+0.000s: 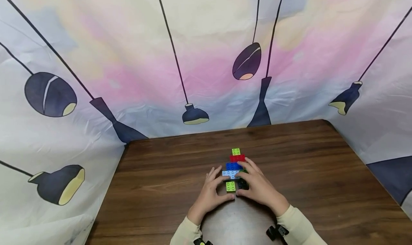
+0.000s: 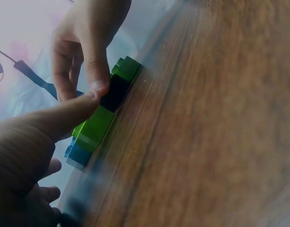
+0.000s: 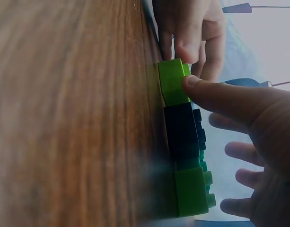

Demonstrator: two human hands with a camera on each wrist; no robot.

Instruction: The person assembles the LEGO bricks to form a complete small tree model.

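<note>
A low row of toy building bricks lies on the table. In the head view, a lime green brick (image 1: 230,186) is nearest, then a light blue brick (image 1: 229,174), a blue brick (image 1: 233,166), a red brick (image 1: 237,158) and another lime brick (image 1: 236,151). A black brick (image 3: 182,132) sits beside the near lime one. From the left, my left hand (image 1: 210,192) reaches in, thumb by the near lime brick and index finger by the light blue brick. My right hand (image 1: 260,187) arches over the black brick with its fingers spread, partly hiding a green brick (image 3: 192,191).
The brown wooden table (image 1: 161,187) extends around the bricks. Behind it hangs a pastel cloth (image 1: 212,69) printed with dark lamps. Dark camera straps are on both wrists, over pale sleeves (image 1: 300,225).
</note>
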